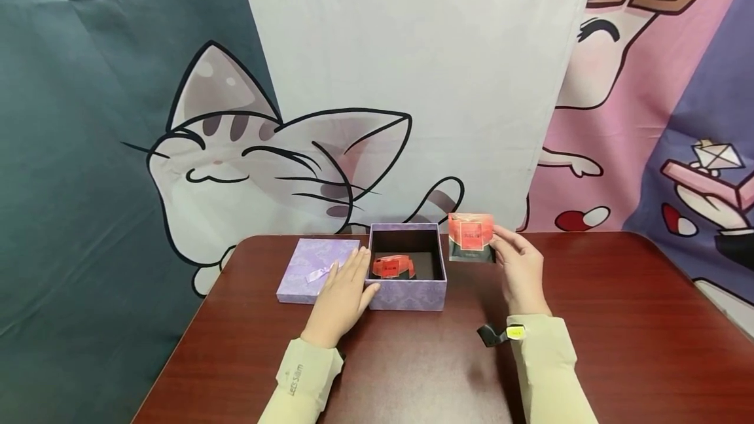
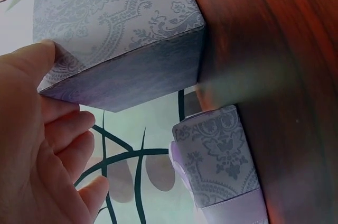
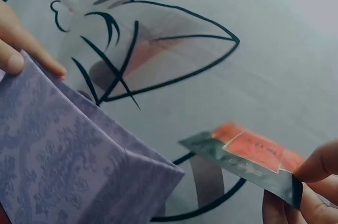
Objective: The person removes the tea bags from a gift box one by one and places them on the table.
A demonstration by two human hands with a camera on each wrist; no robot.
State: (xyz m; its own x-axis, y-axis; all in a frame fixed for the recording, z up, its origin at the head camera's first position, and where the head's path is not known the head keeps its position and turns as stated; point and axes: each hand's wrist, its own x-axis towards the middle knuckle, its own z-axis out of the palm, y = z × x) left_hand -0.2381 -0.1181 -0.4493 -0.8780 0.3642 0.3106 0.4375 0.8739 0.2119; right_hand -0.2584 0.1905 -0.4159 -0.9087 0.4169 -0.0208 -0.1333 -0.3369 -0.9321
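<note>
An open purple patterned gift box [image 1: 408, 296] stands on the table with a red and black packet [image 1: 393, 267] inside. My left hand [image 1: 343, 294] holds the box by its near left corner, thumb on the front face and fingers along the left side. In the left wrist view the thumb presses near the edge of the box [image 2: 116, 18]. To the right of the box, my right hand [image 1: 521, 270] pinches another red and black packet [image 1: 471, 238] by its edge. That packet [image 3: 248, 155] is raised above the table in the right wrist view.
The purple box lid [image 1: 306, 270] with a ribbon bow lies on the table left of the box, partly behind my left hand. A brown wooden table [image 1: 424, 365] carries everything. Close behind its far edge hangs a cartoon cat backdrop [image 1: 471, 84].
</note>
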